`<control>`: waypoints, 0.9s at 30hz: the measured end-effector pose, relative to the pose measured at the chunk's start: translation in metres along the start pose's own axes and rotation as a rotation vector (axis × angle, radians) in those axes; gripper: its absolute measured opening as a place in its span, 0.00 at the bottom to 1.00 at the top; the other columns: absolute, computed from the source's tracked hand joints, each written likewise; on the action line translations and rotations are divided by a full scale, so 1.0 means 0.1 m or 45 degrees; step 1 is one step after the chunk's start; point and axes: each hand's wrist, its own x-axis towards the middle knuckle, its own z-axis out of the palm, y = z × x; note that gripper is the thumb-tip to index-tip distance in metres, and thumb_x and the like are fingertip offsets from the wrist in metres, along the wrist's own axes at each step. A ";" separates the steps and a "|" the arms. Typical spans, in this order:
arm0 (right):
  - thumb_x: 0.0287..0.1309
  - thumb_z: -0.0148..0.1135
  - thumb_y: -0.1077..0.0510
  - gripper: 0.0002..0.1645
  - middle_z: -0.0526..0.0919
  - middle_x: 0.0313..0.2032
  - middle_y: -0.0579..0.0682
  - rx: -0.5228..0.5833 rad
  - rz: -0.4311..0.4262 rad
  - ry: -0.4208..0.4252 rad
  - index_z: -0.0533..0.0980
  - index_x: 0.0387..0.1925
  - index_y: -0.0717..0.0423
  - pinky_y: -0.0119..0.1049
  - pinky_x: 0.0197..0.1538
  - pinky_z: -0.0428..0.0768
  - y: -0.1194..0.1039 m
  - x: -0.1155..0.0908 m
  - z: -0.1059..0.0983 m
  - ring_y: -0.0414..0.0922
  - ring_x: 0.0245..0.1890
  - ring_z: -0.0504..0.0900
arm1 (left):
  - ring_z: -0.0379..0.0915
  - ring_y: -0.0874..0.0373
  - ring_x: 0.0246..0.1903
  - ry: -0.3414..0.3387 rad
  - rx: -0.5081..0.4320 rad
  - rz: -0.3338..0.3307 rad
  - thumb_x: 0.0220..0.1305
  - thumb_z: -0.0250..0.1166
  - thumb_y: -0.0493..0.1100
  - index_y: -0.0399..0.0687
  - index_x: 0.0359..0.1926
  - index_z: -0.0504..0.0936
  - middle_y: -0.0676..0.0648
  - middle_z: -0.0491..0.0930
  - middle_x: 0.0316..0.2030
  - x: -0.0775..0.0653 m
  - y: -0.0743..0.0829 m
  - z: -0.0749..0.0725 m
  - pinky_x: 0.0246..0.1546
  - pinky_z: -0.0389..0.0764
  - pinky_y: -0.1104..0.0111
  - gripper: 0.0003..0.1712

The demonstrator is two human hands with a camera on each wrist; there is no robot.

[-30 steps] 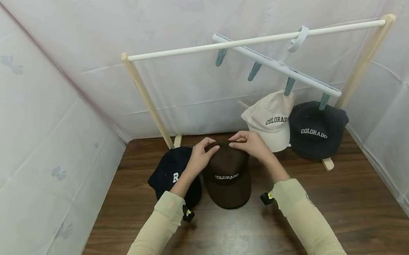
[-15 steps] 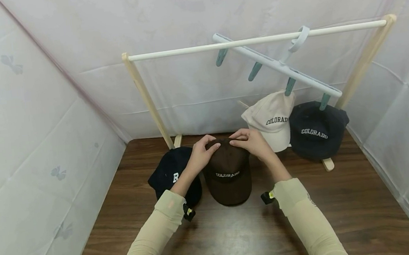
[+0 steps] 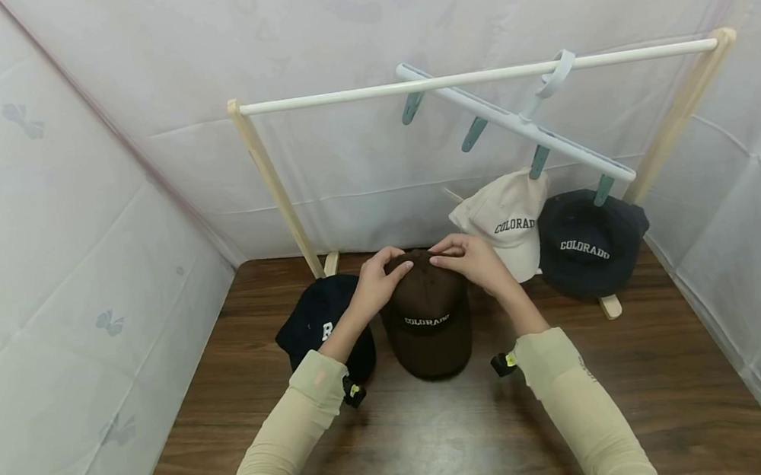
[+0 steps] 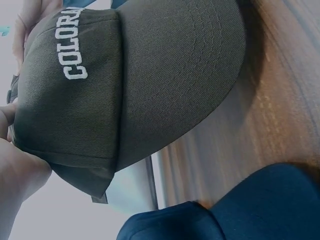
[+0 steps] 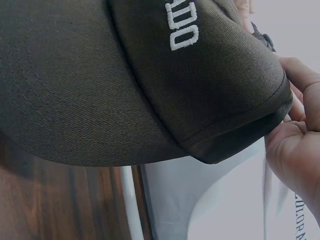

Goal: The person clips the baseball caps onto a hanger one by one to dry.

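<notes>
Between both hands hangs a brown baseball cap (image 3: 426, 302) with white COLORADO lettering, its brim toward me and tilted down. My left hand (image 3: 376, 284) pinches the top of its crown on the left side. On the right side of the crown, my right hand (image 3: 478, 262) pinches it with thumb and fingers. Left of it a navy cap (image 3: 315, 316) with a white R lies on the table, partly behind my left forearm. The wrist views show the brown cap's brim (image 4: 180, 65) and crown (image 5: 220, 75) close up; some fingertips are hidden behind the fabric.
A wooden rack with a white rail (image 3: 353, 93) stands behind. From it hangs a white hanger (image 3: 488, 108) with teal clips (image 3: 474, 134); two clips hold a cream cap (image 3: 506, 221) and a dark grey cap (image 3: 591, 248). Fabric walls surround the wooden table (image 3: 428, 447).
Both hands have moved the brown cap slightly up and to the right, away from the navy cap. The hanger and the other caps have stayed in place.
</notes>
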 end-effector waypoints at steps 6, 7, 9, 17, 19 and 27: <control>0.62 0.72 0.51 0.14 0.87 0.50 0.51 -0.049 -0.036 0.025 0.86 0.47 0.51 0.46 0.52 0.83 -0.06 0.00 -0.04 0.49 0.54 0.84 | 0.80 0.51 0.49 0.021 -0.005 0.010 0.72 0.66 0.45 0.44 0.50 0.82 0.45 0.85 0.47 0.04 0.06 -0.01 0.52 0.78 0.56 0.12; 0.62 0.73 0.51 0.13 0.87 0.49 0.51 -0.052 -0.043 0.029 0.86 0.46 0.51 0.47 0.52 0.83 -0.06 -0.01 -0.04 0.49 0.54 0.84 | 0.80 0.51 0.49 0.022 -0.011 0.005 0.72 0.66 0.45 0.44 0.50 0.82 0.45 0.85 0.47 0.04 0.07 -0.01 0.52 0.78 0.56 0.12; 0.62 0.73 0.51 0.13 0.87 0.49 0.51 -0.053 -0.054 0.030 0.86 0.46 0.51 0.47 0.52 0.83 -0.07 -0.01 -0.05 0.50 0.54 0.84 | 0.80 0.51 0.49 0.023 -0.013 0.008 0.72 0.66 0.45 0.44 0.49 0.83 0.45 0.85 0.47 0.05 0.08 -0.01 0.52 0.78 0.55 0.12; 0.62 0.72 0.53 0.14 0.87 0.50 0.53 -0.026 -0.043 0.034 0.85 0.47 0.54 0.47 0.53 0.83 -0.08 -0.02 -0.04 0.50 0.54 0.84 | 0.80 0.52 0.48 0.022 -0.024 0.028 0.72 0.66 0.45 0.44 0.48 0.83 0.46 0.85 0.45 0.04 0.11 -0.02 0.51 0.79 0.56 0.10; 0.63 0.72 0.53 0.15 0.86 0.50 0.54 -0.026 -0.035 0.032 0.85 0.47 0.55 0.47 0.53 0.83 -0.08 -0.02 -0.04 0.50 0.55 0.84 | 0.80 0.52 0.48 0.024 -0.029 0.026 0.72 0.66 0.45 0.44 0.48 0.83 0.46 0.85 0.45 0.04 0.12 -0.02 0.50 0.79 0.56 0.10; 0.66 0.69 0.60 0.13 0.87 0.48 0.59 -0.020 -0.044 0.025 0.84 0.49 0.62 0.35 0.45 0.84 -0.31 -0.09 -0.06 0.53 0.51 0.86 | 0.81 0.52 0.47 0.038 -0.076 0.057 0.72 0.65 0.43 0.42 0.49 0.83 0.44 0.85 0.47 0.07 0.17 -0.03 0.48 0.80 0.57 0.11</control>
